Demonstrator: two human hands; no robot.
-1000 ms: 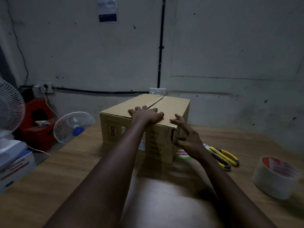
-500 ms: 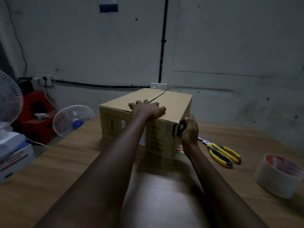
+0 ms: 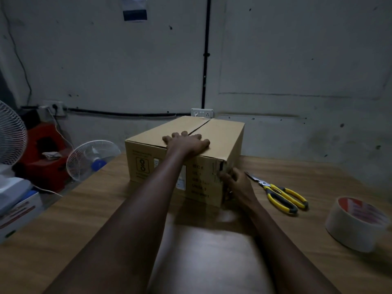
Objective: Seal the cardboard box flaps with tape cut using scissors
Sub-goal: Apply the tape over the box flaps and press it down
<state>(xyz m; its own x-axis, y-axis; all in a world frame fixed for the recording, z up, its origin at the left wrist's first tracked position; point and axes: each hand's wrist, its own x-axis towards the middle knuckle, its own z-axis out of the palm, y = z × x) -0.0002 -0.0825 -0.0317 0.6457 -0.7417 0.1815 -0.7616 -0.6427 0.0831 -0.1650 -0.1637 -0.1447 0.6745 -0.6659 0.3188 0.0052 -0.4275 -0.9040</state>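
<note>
A brown cardboard box [image 3: 222, 136] stands on the wooden table, its top flaps folded down with a seam running along the middle. My left hand [image 3: 186, 143] lies flat on the top near the front edge, fingers spread across the seam. My right hand [image 3: 237, 183] is low at the box's front right corner, fingers pressed against the edge where a strip of tape shows. Yellow-handled scissors [image 3: 282, 194] lie on the table just right of that hand. A roll of tape [image 3: 356, 223] sits at the far right.
The wooden table [image 3: 84, 209] reaches the left and near edges of view. Off its left side are a small fan [image 3: 91, 158], a larger fan [image 3: 10, 132], a red object [image 3: 44, 149] and a white carton [image 3: 17, 211]. A grey wall stands behind.
My right hand went from spread in the air to the box's front right corner, then slid down that corner. My left hand stayed flat on the top.
</note>
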